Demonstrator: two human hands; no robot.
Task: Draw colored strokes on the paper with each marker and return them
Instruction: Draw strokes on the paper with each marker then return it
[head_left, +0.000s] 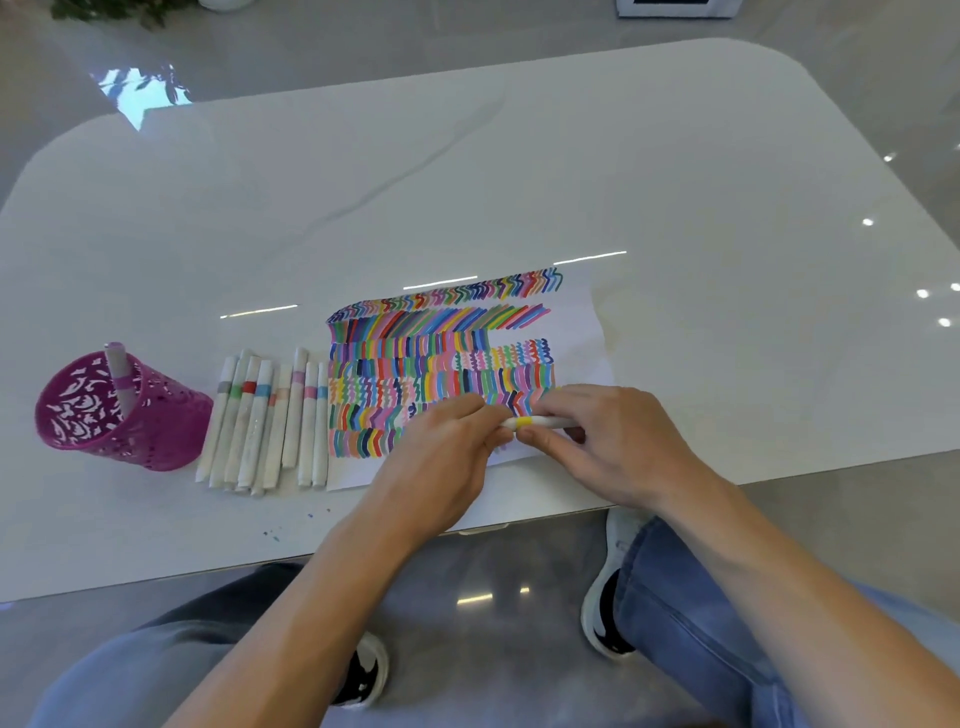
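Note:
A white marker with a yellow band (529, 422) lies level between both hands, just above the lower right part of the paper (576, 317). My left hand (441, 457) pinches its left end, while my right hand (597, 441) grips its body from the right. Rows of many-coloured strokes cover most of the paper. Several white markers with coloured bands (265, 423) lie side by side on the table, left of the paper. One marker with a purple band (119, 382) stands in a magenta cut-out cup (104, 415) at the far left.
The white glossy table (519, 171) stretches far beyond the paper, and its near edge runs just below my hands. A few blue ink specks (272, 535) mark the table near that edge. My legs and shoes show below the table.

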